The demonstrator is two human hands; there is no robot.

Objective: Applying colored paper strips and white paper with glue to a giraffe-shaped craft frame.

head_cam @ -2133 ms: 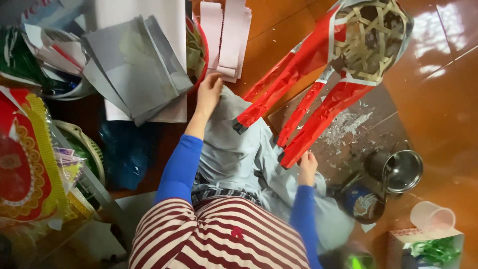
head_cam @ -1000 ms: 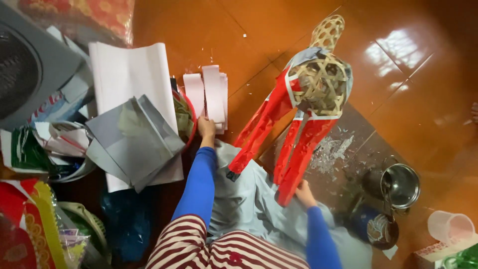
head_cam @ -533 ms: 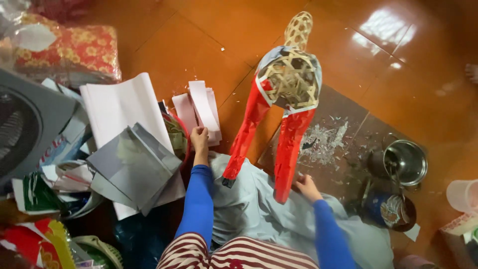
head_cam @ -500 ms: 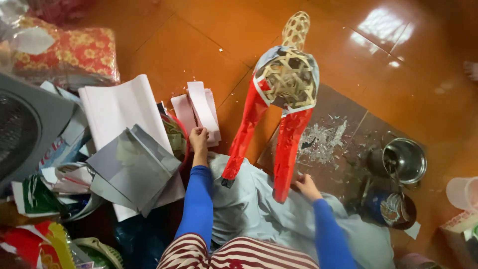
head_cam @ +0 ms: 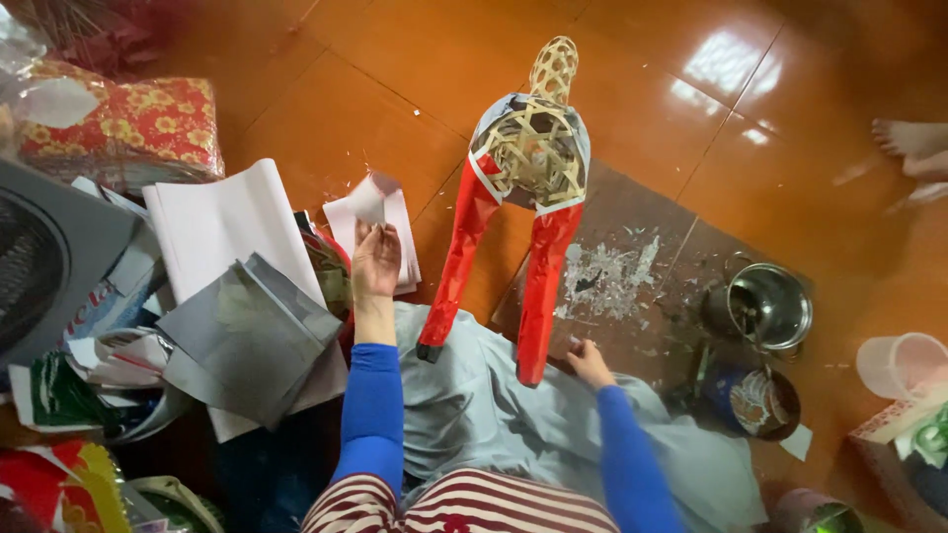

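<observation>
A woven bamboo frame figure (head_cam: 531,158) stands on the floor in front of me, its two long legs wrapped in red paper (head_cam: 546,286). My left hand (head_cam: 375,259) reaches forward and lifts a pale pink paper strip (head_cam: 367,205) off a small stack of such strips (head_cam: 395,232). My right hand (head_cam: 590,363) rests low beside the foot of the right red leg, fingers curled; whether it holds anything is hidden. Both arms wear blue sleeves. A light grey-blue cloth (head_cam: 474,405) covers my lap.
Grey and white paper sheets (head_cam: 242,326) lie piled at the left with a floral red box (head_cam: 128,128) behind. A brown mat (head_cam: 632,276) with paper scraps, a metal pot (head_cam: 765,306), a dark tin (head_cam: 755,400) and a clear cup (head_cam: 899,363) sit right. Another person's bare feet (head_cam: 913,148) show far right.
The view has tilted up and away, showing more floor. My left hand moved onto the pink strips and raised one. My right hand stayed by the red leg's foot.
</observation>
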